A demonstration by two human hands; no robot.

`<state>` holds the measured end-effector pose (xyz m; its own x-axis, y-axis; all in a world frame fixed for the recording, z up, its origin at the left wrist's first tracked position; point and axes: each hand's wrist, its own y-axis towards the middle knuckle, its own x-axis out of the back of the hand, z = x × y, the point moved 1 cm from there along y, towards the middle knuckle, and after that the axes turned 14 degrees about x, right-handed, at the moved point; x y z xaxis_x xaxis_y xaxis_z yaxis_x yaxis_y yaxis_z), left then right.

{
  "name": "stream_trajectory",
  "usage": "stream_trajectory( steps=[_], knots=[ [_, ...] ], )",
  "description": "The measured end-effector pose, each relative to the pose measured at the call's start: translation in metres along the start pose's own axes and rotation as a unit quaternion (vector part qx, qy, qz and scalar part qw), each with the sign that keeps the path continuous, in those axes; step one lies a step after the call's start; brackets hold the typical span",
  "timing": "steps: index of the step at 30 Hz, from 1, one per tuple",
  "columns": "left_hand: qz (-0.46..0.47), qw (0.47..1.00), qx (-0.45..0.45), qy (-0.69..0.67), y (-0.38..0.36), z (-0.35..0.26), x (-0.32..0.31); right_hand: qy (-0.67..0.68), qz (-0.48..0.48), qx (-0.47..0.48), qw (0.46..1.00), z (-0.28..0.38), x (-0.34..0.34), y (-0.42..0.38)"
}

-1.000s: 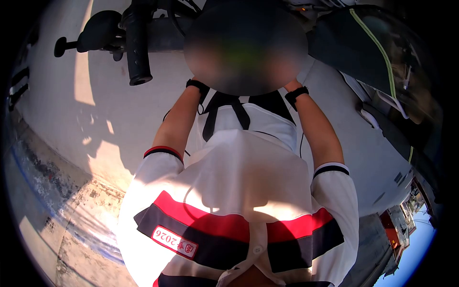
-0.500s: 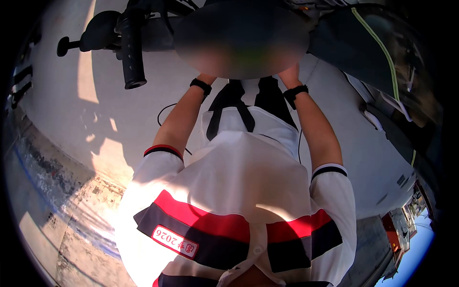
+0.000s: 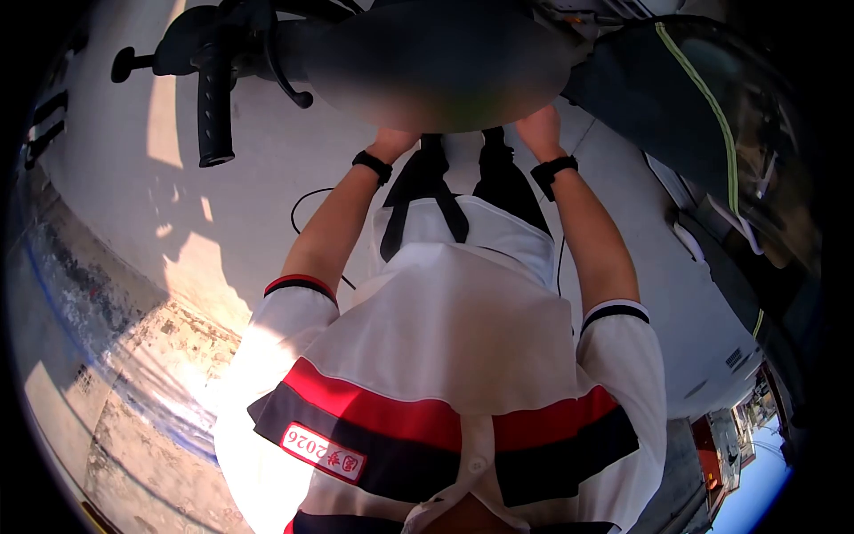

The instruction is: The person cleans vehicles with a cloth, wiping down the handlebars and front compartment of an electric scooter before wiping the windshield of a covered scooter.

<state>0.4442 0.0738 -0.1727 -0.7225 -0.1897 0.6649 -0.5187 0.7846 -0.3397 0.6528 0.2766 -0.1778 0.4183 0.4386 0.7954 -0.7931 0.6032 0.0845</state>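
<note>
I look down along my white shirt with red and black bands [image 3: 445,356]. Both arms reach forward, each with a black wristband. My left hand [image 3: 393,142] and my right hand [image 3: 539,127] show only at the wrist and heel. Their fingers go under a blurred dark patch at the top, so what they hold is hidden. A black strap [image 3: 418,200] hangs between my arms. To the left of my left hand a black handlebar grip [image 3: 214,111] points down, with a curved brake lever [image 3: 286,82] beside it.
A dark bulky cover with a yellow-green stripe [image 3: 703,98] fills the top right. A thin black cable [image 3: 307,200] lies on the pale concrete floor [image 3: 249,214]. Sunlit rough pavement [image 3: 151,374] lies at lower left. Buildings and sky [image 3: 738,454] show at lower right.
Both hands have slid further forward, so more of each wrist shows. The handlebar grip has shifted left and the brake lever has come into view.
</note>
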Motion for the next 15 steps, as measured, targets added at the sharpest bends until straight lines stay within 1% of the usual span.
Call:
stream_trajectory(
  steps=[2,5,8,12,15],
  knots=[
    [0.027,1.000,0.001,-0.004,0.000,-0.007,-0.007,-0.001,0.001,0.005,1.000,-0.009,0.004,0.002],
    [0.048,0.999,0.001,0.005,-0.003,-0.022,-0.016,-0.014,-0.037,0.022,0.999,-0.020,0.010,0.008],
    [0.071,0.997,0.007,-0.002,-0.005,-0.039,-0.026,-0.015,-0.053,0.044,0.997,-0.029,0.021,0.014],
    [0.084,0.996,0.012,0.006,-0.008,-0.051,-0.039,0.004,-0.051,0.038,0.998,-0.038,0.030,0.022],
    [0.079,0.996,-0.016,-0.028,-0.009,-0.059,-0.050,0.022,-0.044,0.020,0.999,-0.043,0.035,0.026]
  ],
)
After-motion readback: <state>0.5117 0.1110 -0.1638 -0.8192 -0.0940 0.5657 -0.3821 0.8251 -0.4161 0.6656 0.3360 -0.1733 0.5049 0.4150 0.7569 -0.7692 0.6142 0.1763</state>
